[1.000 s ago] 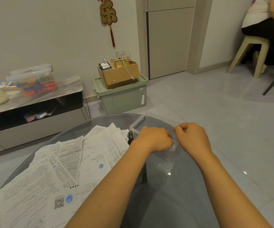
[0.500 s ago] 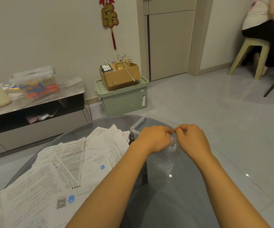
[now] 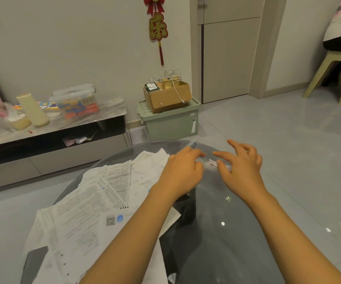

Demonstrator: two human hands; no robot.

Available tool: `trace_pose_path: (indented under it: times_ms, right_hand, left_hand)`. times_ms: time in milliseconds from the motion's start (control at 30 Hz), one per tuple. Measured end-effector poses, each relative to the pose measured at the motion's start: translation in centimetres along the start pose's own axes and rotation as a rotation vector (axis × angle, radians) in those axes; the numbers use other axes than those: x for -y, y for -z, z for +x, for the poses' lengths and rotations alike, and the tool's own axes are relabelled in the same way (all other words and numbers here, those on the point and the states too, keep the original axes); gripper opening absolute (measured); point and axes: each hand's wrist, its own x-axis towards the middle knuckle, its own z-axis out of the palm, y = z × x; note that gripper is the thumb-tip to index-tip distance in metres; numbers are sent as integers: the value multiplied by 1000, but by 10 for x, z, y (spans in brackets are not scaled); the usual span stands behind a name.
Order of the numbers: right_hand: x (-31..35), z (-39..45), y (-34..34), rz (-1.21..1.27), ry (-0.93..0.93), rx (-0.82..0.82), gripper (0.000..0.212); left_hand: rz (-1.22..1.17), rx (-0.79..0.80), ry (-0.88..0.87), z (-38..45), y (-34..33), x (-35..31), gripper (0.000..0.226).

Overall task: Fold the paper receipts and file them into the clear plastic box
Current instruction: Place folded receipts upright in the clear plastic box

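Note:
A clear plastic box (image 3: 194,144) stands at the far edge of the round glass table (image 3: 237,232), mostly hidden behind my hands and blurred. A small folded receipt (image 3: 212,162) lies inside it, between my hands. My left hand (image 3: 183,171) hovers over the box's left side with loosely bent fingers, holding nothing. My right hand (image 3: 240,163) is over the right side, fingers spread and empty. A heap of unfolded paper receipts (image 3: 95,201) covers the table's left half.
Beyond the table, a green storage bin (image 3: 169,121) carries a cardboard box (image 3: 167,95). A low TV cabinet (image 3: 48,140) with clutter runs along the left wall. A person sits on a plastic stool (image 3: 333,78) at the far right. Tiled floor lies to the right.
Both hands pinched the folded receipt together over the box; now they have let go and spread apart, leaving it in the box. The camera has tilted upward.

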Motion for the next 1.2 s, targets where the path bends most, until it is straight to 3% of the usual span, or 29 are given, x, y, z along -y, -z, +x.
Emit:
trace_pose_path:
  times_ms: [367, 600, 800, 967, 1067, 1200]
  right_hand:
    - [55, -64, -26, 144, 337, 188, 27]
    - [74, -79, -56, 60, 391, 429, 36]
    - [84, -77, -76, 53, 425, 528, 42]
    - [83, -76, -85, 30, 474, 612, 48]
    - [81, -77, -85, -38, 472, 699, 65]
    - [79, -75, -84, -98, 392, 684, 76]
  left_hand:
    - [11, -48, 210, -104, 11, 42, 36]
    - [182, -101, 446, -131, 1, 93, 46]
    - [251, 93, 675, -131, 3, 135, 76]
    - [238, 199, 604, -129, 0, 134, 77]
    - [252, 247, 550, -130, -5, 129, 84]
    - [166, 81, 516, -127, 3, 134, 75]
